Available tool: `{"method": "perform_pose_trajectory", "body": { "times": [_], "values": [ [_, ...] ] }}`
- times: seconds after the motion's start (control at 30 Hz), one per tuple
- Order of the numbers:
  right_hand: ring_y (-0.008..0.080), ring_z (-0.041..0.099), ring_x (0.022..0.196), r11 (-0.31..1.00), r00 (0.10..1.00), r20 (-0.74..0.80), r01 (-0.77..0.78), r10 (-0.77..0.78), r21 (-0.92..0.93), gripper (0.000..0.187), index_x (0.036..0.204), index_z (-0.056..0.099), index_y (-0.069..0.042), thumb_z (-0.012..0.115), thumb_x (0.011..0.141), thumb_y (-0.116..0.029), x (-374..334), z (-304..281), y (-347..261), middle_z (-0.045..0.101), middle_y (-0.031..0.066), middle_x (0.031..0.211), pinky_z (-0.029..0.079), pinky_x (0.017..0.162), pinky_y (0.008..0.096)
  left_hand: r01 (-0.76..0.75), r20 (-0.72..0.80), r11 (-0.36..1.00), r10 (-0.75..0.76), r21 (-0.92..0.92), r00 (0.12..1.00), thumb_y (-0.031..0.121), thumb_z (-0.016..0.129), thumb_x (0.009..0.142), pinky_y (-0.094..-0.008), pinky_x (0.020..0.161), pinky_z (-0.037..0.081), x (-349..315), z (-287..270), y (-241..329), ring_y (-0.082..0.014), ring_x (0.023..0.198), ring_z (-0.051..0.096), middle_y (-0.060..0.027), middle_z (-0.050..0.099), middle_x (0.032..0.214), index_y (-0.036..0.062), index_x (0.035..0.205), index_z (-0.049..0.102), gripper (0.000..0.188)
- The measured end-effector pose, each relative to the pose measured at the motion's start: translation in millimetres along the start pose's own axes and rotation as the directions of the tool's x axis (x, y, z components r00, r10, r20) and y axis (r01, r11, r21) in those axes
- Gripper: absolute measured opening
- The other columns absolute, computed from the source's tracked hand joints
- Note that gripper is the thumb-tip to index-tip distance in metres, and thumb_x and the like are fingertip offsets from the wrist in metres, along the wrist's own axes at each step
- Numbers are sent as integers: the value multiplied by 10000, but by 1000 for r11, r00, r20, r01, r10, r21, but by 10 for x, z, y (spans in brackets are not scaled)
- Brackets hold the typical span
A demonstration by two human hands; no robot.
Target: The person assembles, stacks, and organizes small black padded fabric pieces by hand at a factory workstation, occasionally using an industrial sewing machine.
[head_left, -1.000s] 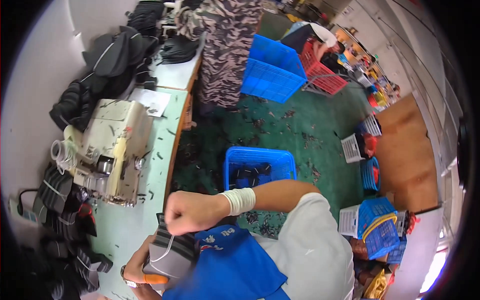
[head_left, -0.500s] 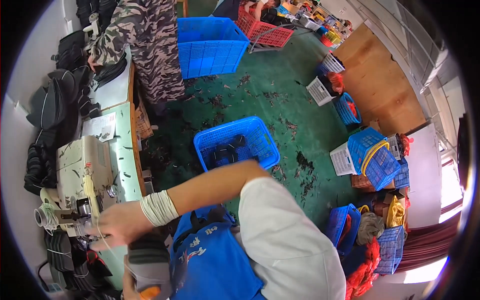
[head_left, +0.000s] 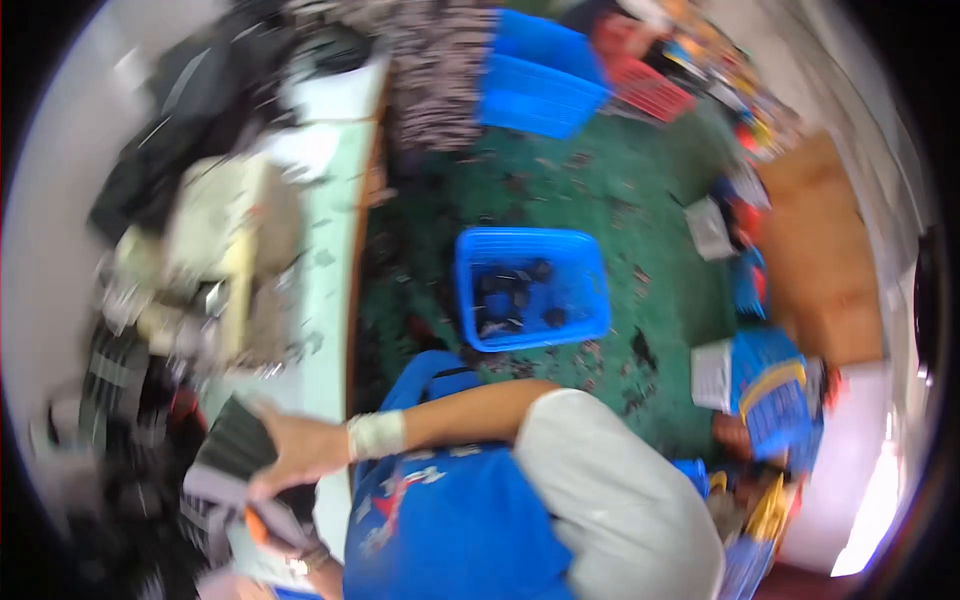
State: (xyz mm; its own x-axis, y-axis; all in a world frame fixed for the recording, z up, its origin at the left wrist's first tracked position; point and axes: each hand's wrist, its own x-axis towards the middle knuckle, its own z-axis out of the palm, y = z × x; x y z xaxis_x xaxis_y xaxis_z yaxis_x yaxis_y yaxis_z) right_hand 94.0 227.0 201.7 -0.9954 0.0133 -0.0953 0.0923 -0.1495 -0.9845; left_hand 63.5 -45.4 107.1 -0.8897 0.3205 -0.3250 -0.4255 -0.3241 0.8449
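A stack of black and grey fabric pieces (head_left: 225, 450) is between my two hands, over the table at the lower left. My right hand (head_left: 300, 445) grips its near side, thumb and fingers spread around the edge. Many turns of off-white string (head_left: 377, 435) wrap my right wrist. My left hand (head_left: 285, 545), lower down, supports the same stack, with most of its fingers hidden; a watch (head_left: 310, 560) is on that wrist. Beside it shows a small orange item (head_left: 256, 525), too blurred to name. The sewing machine (head_left: 225, 225) stands just beyond the stack.
Dark bundles (head_left: 190, 85) line the wall side of the pale green table (head_left: 335, 240). A blue basket (head_left: 605, 290) with dark pieces sits on the scrap-littered floor. A co-worker in patterned clothing (head_left: 435, 75) stands ahead, beside a larger blue crate (head_left: 545, 90). More baskets (head_left: 765, 390) stand at right.
My right hand has left the sewing machine's needle area and come down onto the stack. The view has swung, so the scene sits further right and is blurred.
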Motion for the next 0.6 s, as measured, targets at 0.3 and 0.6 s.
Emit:
{"method": "perform_pose_trajectory", "body": {
  "times": [0.3, 0.6],
  "values": [
    [378, 615, 907, 647, 948, 191, -20, 254, -762, 565, 1210, 525, 22, 673, 792, -329, 238, 86, 1082, 631, 234, 981, 485, 818, 397, 203, -434, 777, 98, 596, 896, 138, 667, 815, -334, 853, 466, -187, -84, -772, -209, 1061, 550, -164, 506, 1274, 58, 1316, 493, 537],
    [388, 632, 702, 652, 966, 93, -90, 241, -753, 576, 805, 657, 49, 637, 791, -527, 716, 246, 1277, 642, 225, 722, 501, 674, 414, 369, -427, 920, -283, 133, 859, 232, 333, 930, -399, 747, 564, 205, -192, -187, -327, 964, 639, -247, 623, 1056, -92, 1272, 440, 482]
  ]
}}
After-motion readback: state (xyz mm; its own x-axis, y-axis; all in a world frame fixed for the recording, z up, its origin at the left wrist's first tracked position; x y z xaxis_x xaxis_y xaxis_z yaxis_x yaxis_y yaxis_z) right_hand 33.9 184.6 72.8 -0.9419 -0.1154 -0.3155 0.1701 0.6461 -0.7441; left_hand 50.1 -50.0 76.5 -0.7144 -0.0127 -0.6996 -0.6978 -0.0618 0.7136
